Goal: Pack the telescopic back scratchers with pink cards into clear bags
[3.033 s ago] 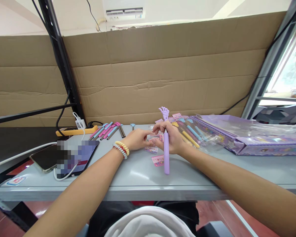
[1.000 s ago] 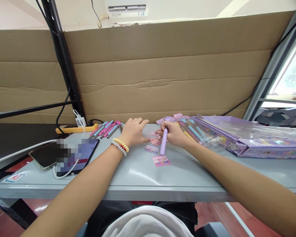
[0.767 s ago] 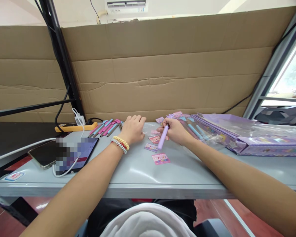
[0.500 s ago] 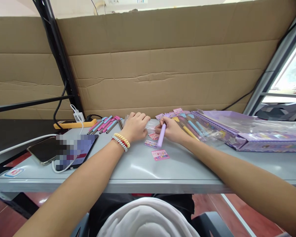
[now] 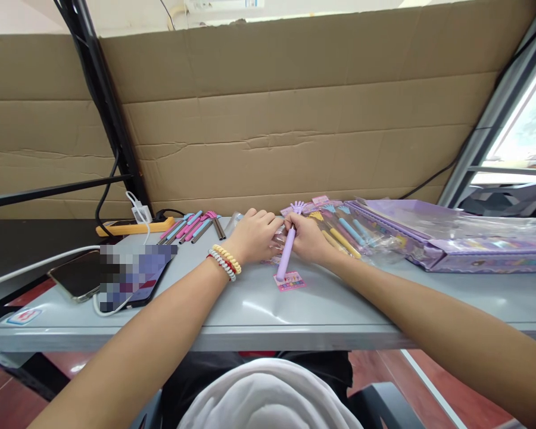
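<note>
My right hand (image 5: 307, 237) is closed round a purple stick (image 5: 286, 256) with a small hand-shaped top, its lower end slanting down over a pink card (image 5: 290, 281) on the grey table (image 5: 250, 310). Close against it, my left hand (image 5: 255, 235), with beaded bracelets at the wrist, has its fingers bent over clear plastic; its fingertips are partly hidden. Right of my hands lie yellow and blue hand-topped sticks (image 5: 351, 231) in clear wrapping. Pink and blue sticks with metal rods (image 5: 192, 226) lie to the left.
A purple box (image 5: 495, 262) with clear film stands on the right. Two phones (image 5: 78, 274), a white cable (image 5: 40, 262) and a yellow-edged device (image 5: 134, 227) are on the left. Cardboard (image 5: 295, 119) rises behind the table.
My left hand has moved right, up to my right hand and over the small cards. The purple stick has shifted slightly left and down, and its hand-shaped top shows more clearly.
</note>
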Demonstrator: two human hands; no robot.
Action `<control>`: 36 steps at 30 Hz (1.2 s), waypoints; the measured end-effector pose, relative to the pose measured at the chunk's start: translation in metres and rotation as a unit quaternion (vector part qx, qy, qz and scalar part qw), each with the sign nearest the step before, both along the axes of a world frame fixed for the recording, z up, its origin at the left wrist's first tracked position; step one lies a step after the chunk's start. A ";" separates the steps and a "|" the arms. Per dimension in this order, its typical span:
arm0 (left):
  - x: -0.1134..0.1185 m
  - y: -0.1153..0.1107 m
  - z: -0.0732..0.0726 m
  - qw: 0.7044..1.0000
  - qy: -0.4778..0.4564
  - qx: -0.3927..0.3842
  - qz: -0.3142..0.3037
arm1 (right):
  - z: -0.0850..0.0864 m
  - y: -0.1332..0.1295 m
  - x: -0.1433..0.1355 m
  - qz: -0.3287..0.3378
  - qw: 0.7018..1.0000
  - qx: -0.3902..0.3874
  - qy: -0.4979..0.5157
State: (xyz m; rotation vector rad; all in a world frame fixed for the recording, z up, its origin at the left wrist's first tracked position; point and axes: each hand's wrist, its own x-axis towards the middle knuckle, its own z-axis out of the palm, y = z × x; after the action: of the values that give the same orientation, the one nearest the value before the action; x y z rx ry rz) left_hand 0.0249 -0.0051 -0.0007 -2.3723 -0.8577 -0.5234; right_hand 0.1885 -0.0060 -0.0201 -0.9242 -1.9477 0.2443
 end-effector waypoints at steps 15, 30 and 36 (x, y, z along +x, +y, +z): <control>-0.029 0.021 0.001 0.989 -0.111 -0.040 0.091 | 0.017 0.011 0.034 -0.194 0.970 0.015 -0.144; -0.029 0.016 0.004 0.985 -0.130 -0.057 0.098 | 0.030 0.007 0.045 -0.292 0.928 0.066 -0.220; -0.031 0.020 0.001 0.984 -0.130 -0.064 0.105 | 0.030 0.003 0.045 -0.243 0.926 0.055 -0.285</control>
State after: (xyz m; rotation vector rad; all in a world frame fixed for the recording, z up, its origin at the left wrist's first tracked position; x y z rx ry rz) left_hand -0.0058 0.0146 0.0008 -2.3216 -1.2782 -0.7209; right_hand 0.2333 -0.0031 0.0103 -1.4815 -2.1278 -0.4681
